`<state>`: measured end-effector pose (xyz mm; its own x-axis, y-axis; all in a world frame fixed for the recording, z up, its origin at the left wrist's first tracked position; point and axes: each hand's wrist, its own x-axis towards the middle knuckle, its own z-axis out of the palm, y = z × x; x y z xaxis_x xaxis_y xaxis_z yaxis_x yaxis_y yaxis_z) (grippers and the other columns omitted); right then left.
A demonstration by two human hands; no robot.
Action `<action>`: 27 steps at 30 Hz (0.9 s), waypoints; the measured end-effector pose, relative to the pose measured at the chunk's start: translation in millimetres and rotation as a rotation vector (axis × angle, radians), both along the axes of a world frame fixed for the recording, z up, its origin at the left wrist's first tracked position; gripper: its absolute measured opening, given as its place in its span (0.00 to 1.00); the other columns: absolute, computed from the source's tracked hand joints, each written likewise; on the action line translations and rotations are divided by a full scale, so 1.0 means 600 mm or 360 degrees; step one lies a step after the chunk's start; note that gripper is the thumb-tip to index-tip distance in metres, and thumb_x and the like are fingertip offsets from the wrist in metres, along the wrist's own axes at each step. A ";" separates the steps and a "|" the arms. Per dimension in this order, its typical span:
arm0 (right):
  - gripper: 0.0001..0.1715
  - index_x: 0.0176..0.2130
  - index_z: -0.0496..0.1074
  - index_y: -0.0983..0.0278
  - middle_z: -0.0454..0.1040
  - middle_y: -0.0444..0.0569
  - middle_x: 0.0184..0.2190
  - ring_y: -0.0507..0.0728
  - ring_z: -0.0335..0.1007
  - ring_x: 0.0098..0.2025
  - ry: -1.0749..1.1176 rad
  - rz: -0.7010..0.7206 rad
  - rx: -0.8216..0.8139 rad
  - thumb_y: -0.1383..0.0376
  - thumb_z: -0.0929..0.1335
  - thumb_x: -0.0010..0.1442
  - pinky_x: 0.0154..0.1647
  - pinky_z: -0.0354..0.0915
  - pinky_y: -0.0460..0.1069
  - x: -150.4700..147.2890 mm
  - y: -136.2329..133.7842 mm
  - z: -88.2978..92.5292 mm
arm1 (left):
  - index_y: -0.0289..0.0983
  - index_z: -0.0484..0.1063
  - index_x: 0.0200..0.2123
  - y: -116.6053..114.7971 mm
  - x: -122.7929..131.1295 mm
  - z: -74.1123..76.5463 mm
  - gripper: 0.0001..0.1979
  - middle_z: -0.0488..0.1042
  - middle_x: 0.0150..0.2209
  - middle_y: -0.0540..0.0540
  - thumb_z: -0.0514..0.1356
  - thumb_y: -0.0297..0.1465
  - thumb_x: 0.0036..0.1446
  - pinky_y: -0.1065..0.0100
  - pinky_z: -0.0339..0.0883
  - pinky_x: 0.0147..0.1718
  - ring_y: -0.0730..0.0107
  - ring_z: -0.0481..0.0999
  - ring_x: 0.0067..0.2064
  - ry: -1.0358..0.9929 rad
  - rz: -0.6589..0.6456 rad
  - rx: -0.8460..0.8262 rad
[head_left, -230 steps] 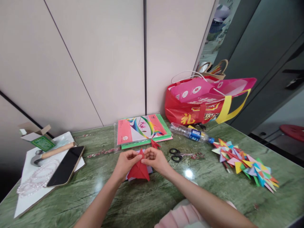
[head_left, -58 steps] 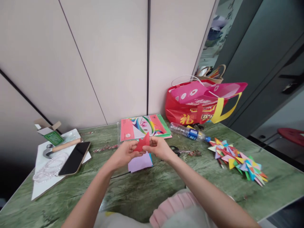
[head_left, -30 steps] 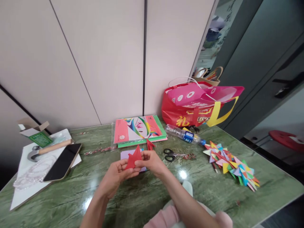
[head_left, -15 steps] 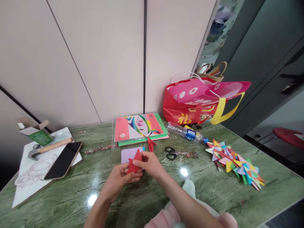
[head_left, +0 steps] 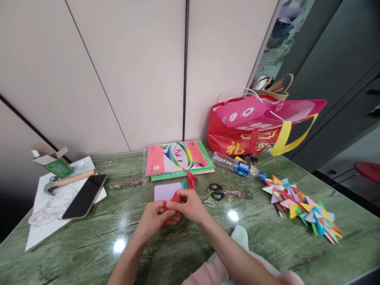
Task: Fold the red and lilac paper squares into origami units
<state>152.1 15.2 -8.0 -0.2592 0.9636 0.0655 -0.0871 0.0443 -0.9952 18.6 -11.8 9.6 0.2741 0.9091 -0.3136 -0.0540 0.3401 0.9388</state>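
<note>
A piece of folded red paper is held between both hands, over the near edge of a stack of lilac paper squares. My left hand pinches it from the left, with fingers curled behind it. From the right, my right hand grips its upper part between thumb and fingers. Much of the paper is hidden by the fingers. Just beyond my right hand lies another folded red paper piece. Black-handled scissors rest to the right of that hand.
Packs of coloured paper lie at the wall, beside a red bag and a plastic bottle. Folded paper stars are at right. A phone, hammer and small box sit at left.
The left thumb has moved up to the right thumb, and the fingers now cover more of the red paper. The whole scene has shifted slightly right as the camera turned.
</note>
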 end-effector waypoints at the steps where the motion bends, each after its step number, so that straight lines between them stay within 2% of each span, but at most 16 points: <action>1: 0.21 0.15 0.62 0.65 0.59 0.38 0.13 0.47 0.51 0.19 0.0014 -0.0018 0.0010 0.57 0.74 0.38 0.20 0.50 0.44 0.000 -0.001 0.003 | 0.31 0.72 0.25 0.001 0.000 0.000 0.14 0.77 0.23 0.44 0.67 0.37 0.39 0.66 0.70 0.29 0.65 0.76 0.26 -0.0022 0.0002 -0.0011; 4: 0.14 0.24 0.70 0.65 0.66 0.41 0.20 0.48 0.58 0.22 0.0194 0.0005 -0.0070 0.57 0.72 0.42 0.24 0.56 0.44 0.000 -0.004 0.014 | 0.31 0.71 0.26 0.001 -0.005 0.004 0.14 0.77 0.23 0.43 0.66 0.36 0.40 0.67 0.70 0.27 0.67 0.76 0.24 -0.0107 -0.0006 -0.0071; 7: 0.18 0.34 0.72 0.64 0.69 0.43 0.24 0.48 0.60 0.23 0.0407 0.0090 -0.0276 0.55 0.70 0.45 0.23 0.57 0.43 0.006 -0.006 0.024 | 0.31 0.70 0.26 0.002 -0.015 0.010 0.12 0.77 0.23 0.44 0.66 0.34 0.42 0.71 0.68 0.23 0.70 0.75 0.22 -0.0247 -0.0118 -0.0118; 11: 0.17 0.33 0.73 0.64 0.71 0.44 0.28 0.47 0.63 0.24 0.0515 0.0217 -0.0321 0.56 0.70 0.45 0.22 0.58 0.42 0.013 -0.007 0.034 | 0.33 0.67 0.26 0.003 -0.025 0.014 0.11 0.74 0.20 0.48 0.65 0.33 0.43 0.76 0.63 0.17 0.75 0.71 0.17 -0.0486 -0.0283 -0.0188; 15: 0.17 0.33 0.71 0.64 0.72 0.45 0.30 0.49 0.65 0.28 0.0584 0.0290 -0.0267 0.58 0.72 0.43 0.25 0.60 0.43 0.013 -0.008 0.037 | 0.34 0.67 0.29 0.003 -0.030 0.015 0.12 0.72 0.17 0.51 0.65 0.34 0.43 0.77 0.61 0.15 0.75 0.70 0.15 -0.0585 -0.0288 -0.0254; 19: 0.14 0.27 0.69 0.65 0.69 0.42 0.23 0.48 0.63 0.24 0.0546 0.0163 -0.0155 0.61 0.73 0.41 0.24 0.61 0.44 0.006 -0.007 0.032 | 0.35 0.67 0.36 0.001 -0.026 0.018 0.16 0.73 0.19 0.50 0.65 0.36 0.44 0.73 0.64 0.19 0.72 0.73 0.19 -0.0556 -0.0326 -0.0238; 22: 0.14 0.23 0.66 0.65 0.66 0.40 0.19 0.48 0.60 0.21 0.0419 -0.0039 -0.0090 0.61 0.73 0.41 0.22 0.60 0.44 0.003 -0.005 0.025 | 0.36 0.68 0.41 0.000 -0.018 0.019 0.19 0.76 0.29 0.46 0.63 0.37 0.46 0.68 0.67 0.28 0.67 0.76 0.29 -0.0377 -0.0194 -0.0138; 24: 0.14 0.23 0.66 0.65 0.65 0.40 0.19 0.48 0.60 0.22 0.0363 -0.0105 -0.0058 0.60 0.73 0.41 0.22 0.60 0.44 0.003 -0.004 0.021 | 0.36 0.70 0.41 0.001 -0.014 0.019 0.17 0.77 0.35 0.44 0.61 0.38 0.48 0.68 0.67 0.35 0.66 0.76 0.35 -0.0216 0.0044 0.0023; 27: 0.15 0.23 0.65 0.64 0.65 0.39 0.19 0.48 0.59 0.21 0.0332 -0.0121 -0.0041 0.59 0.73 0.41 0.21 0.59 0.44 0.003 -0.002 0.019 | 0.34 0.73 0.38 0.005 -0.016 0.019 0.19 0.77 0.36 0.43 0.59 0.42 0.49 0.66 0.66 0.38 0.63 0.75 0.38 -0.0073 0.0299 0.0242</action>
